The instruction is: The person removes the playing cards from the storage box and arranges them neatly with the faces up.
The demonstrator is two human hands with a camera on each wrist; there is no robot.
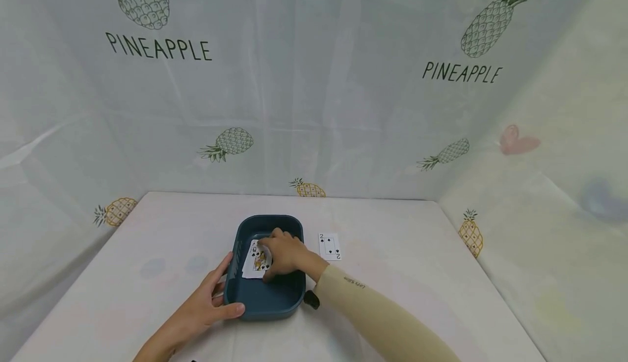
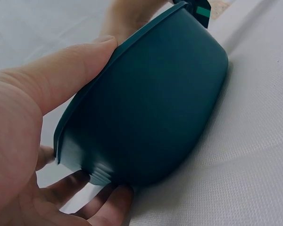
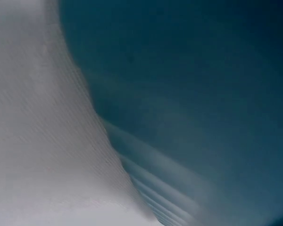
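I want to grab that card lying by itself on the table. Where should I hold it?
The lone card, a two of spades, lies flat on the table, right of the blue tray. Flat cards give nothing to pinch from above. Probably best to come from the open right side, press a fingertip on it, slide or lift one long edge, then pinch that edge.

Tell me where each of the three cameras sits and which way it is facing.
Head: worn on the head, looking forward and down at the table, a dark teal tray, playing cards and a two of spades; both forearms, left hand and right hand show.
Left wrist: beside the tray's outer wall, facing it; the left hand's thumb and fingers grip its rim.
Right wrist: very close to the tray wall, blurred; no body part shows.
All three share the tray.
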